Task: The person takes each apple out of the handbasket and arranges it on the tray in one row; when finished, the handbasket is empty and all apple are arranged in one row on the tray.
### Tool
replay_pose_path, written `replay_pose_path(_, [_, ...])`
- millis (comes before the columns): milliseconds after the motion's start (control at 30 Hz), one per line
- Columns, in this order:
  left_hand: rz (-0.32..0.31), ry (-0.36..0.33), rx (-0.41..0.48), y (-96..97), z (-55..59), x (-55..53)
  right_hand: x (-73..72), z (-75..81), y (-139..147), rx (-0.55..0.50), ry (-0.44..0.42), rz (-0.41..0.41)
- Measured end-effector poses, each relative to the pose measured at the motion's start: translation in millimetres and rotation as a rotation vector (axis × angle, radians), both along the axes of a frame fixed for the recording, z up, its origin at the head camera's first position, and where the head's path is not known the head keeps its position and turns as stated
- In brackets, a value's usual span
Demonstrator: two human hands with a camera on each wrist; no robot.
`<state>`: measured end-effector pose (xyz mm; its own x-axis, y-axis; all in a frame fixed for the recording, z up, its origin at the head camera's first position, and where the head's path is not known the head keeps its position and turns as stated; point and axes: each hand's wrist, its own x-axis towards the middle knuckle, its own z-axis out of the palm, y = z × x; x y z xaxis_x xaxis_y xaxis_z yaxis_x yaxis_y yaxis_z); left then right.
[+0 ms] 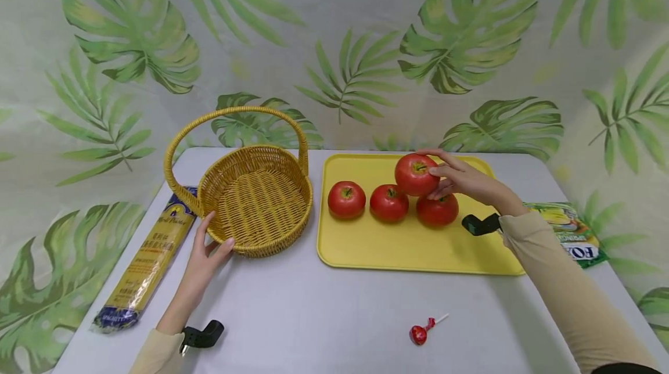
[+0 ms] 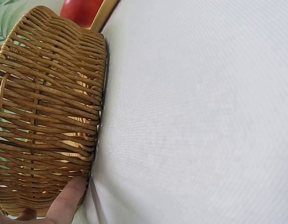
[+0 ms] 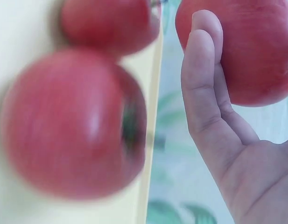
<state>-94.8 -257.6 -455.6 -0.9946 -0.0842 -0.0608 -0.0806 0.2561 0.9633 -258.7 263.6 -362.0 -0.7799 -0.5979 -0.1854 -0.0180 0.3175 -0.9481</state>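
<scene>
My right hand [image 1: 460,179] grips a red apple [image 1: 415,175] above the yellow tray [image 1: 407,255]. Its fingers lie along the side of that apple [image 3: 260,51] in the right wrist view. Below it, three more apples sit in a row on the tray: a left one [image 1: 346,200], a middle one [image 1: 389,203] and a right one [image 1: 438,209], partly covered. My left hand [image 1: 204,261] touches the near left side of an empty wicker basket [image 1: 263,205] with spread fingers. In the left wrist view, one straight finger [image 2: 69,198] presses low on the woven wall.
The basket's tall arched handle [image 1: 235,110] rises toward the patterned backdrop. A spaghetti packet [image 1: 148,258] lies left of the basket. A green-and-yellow packet [image 1: 569,232] lies at the right, partly behind my sleeve. A red lollipop [image 1: 420,334] lies near the front on the white table [image 1: 313,316].
</scene>
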Motion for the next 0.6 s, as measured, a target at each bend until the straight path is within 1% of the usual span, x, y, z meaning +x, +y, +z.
replay_pose_path(133, [-0.002, -0.011, -0.015, 0.2, 0.6, -0.2, 8.2, 0.0, 31, -0.010, 0.015, -0.052])
replay_pose_path(267, [-0.007, -0.005, -0.010, -0.2, 0.7, 0.3, 17.1, -2.1, 56, -0.027, 0.019, -0.103])
replay_pose_path(433, [-0.012, 0.011, 0.032, 0.1, 0.1, 0.3, 26.6, -9.0, 81, -0.059, 0.015, -0.144])
replay_pose_path(600, [-0.011, 0.013, 0.043, 0.6, 0.1, 0.1, 35.1, -19.0, 103, -0.058, -0.010, -0.184])
